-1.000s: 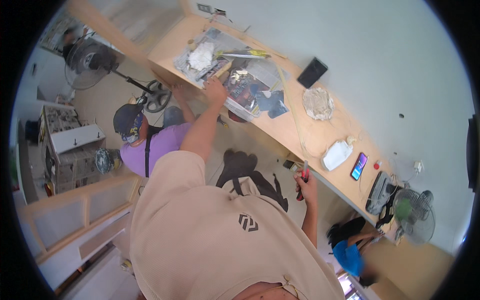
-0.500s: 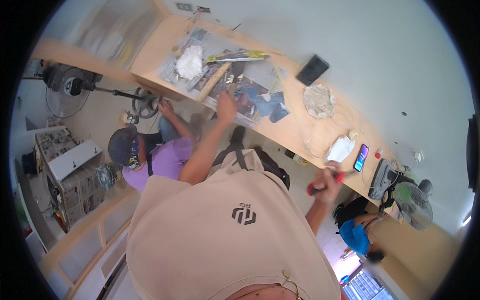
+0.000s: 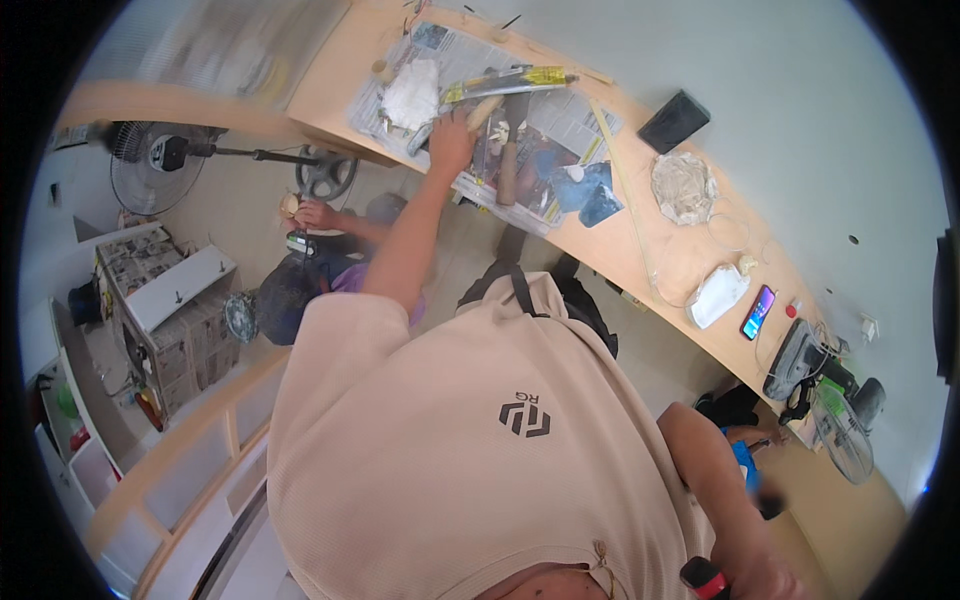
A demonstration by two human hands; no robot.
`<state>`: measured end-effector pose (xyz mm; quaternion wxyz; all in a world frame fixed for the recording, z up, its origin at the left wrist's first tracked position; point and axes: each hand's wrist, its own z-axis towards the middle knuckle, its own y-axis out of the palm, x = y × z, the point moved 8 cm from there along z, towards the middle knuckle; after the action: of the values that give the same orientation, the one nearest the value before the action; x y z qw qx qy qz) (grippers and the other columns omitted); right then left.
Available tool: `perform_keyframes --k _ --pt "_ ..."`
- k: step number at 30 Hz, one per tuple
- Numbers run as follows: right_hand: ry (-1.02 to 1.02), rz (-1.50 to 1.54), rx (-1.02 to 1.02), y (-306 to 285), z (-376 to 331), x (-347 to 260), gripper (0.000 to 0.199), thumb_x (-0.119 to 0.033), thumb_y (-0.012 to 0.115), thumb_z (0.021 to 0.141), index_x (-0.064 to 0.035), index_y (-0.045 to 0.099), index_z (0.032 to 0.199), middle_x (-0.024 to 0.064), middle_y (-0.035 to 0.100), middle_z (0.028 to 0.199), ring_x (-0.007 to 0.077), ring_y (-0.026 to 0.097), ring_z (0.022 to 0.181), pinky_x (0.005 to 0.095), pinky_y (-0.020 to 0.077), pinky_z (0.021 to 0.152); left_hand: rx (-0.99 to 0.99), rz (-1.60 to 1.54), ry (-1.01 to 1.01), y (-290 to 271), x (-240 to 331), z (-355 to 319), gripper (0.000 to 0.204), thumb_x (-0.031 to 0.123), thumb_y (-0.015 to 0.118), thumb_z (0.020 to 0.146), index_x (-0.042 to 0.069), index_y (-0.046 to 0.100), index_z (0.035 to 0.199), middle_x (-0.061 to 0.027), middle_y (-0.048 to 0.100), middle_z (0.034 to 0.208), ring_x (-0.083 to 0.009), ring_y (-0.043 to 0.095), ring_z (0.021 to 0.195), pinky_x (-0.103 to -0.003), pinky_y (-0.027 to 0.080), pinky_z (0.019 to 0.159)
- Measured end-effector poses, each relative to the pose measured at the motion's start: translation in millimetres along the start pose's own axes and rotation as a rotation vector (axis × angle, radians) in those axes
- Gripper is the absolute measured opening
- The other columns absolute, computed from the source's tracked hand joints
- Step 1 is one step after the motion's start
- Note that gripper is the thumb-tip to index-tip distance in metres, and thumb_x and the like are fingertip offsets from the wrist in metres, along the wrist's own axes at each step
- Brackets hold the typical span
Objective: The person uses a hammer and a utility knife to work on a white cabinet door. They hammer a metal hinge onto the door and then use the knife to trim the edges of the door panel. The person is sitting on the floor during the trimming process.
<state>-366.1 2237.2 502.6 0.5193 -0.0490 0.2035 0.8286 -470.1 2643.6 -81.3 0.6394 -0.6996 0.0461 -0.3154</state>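
Note:
My left hand (image 3: 452,145) reaches over the newspaper-covered bench, its fingers closed round the lower part of a pale wooden rod (image 3: 485,113). Right of it lies a flat-bladed tool with a wooden handle (image 3: 508,172). A yellow-and-black wrapped packet (image 3: 512,83) lies across the top of these, and a crumpled white bundle (image 3: 411,94) sits to the left. At the lower right edge my right hand (image 3: 757,575) is closed on a red-and-black hand tool (image 3: 706,578), partly cut off by the frame; its kind is hidden.
Blue pieces (image 3: 590,195), a clear bowl-like dish (image 3: 684,187), a black box (image 3: 675,121), a white packet (image 3: 718,296) and a phone (image 3: 758,312) lie along the bench. One person crouches left by a standing fan (image 3: 160,155); another is at the right near a smaller fan (image 3: 843,430).
My left hand has left the flat-bladed tool and moved up to the wooden rod. My right hand has swung back from the bench edge toward me with the red-and-black tool.

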Motion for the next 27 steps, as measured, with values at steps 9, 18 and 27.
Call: perform_keyframes --k 9,18,27 --pt "0.026 0.12 0.055 -31.7 -16.6 -26.9 0.076 0.003 0.056 0.092 -0.0207 0.031 0.159 0.0088 0.051 0.154 0.0101 0.061 0.056 0.0245 0.0497 0.043 -0.32 -0.003 0.101 10.9 -9.4 46.1 0.056 0.037 0.077 0.086 -0.004 0.064 0.121 -0.0327 0.063 0.12 -0.0455 0.062 0.114 -0.05 0.05 0.099" --pt "0.004 0.089 0.106 -47.6 -26.1 -52.5 0.069 -0.001 0.057 0.093 -0.0179 0.033 0.155 0.0097 0.051 0.144 0.0107 0.059 0.056 0.0249 0.0485 0.043 -0.472 0.267 0.029 -46.6 60.8 71.2 0.044 0.029 0.069 0.087 -0.003 0.066 0.118 -0.027 0.071 0.112 -0.0448 0.07 0.105 -0.051 0.056 0.09" --pt "0.009 0.073 0.139 -54.9 -34.0 -79.0 0.057 -0.005 0.057 0.095 -0.0135 0.036 0.148 0.0097 0.052 0.13 0.0103 0.055 0.055 0.0243 0.046 0.044 -0.223 0.436 0.053 -107.7 87.2 77.5 0.027 0.017 0.061 0.091 0.0 0.066 0.111 -0.0247 0.073 0.107 -0.0411 0.074 0.099 -0.052 0.059 0.085"
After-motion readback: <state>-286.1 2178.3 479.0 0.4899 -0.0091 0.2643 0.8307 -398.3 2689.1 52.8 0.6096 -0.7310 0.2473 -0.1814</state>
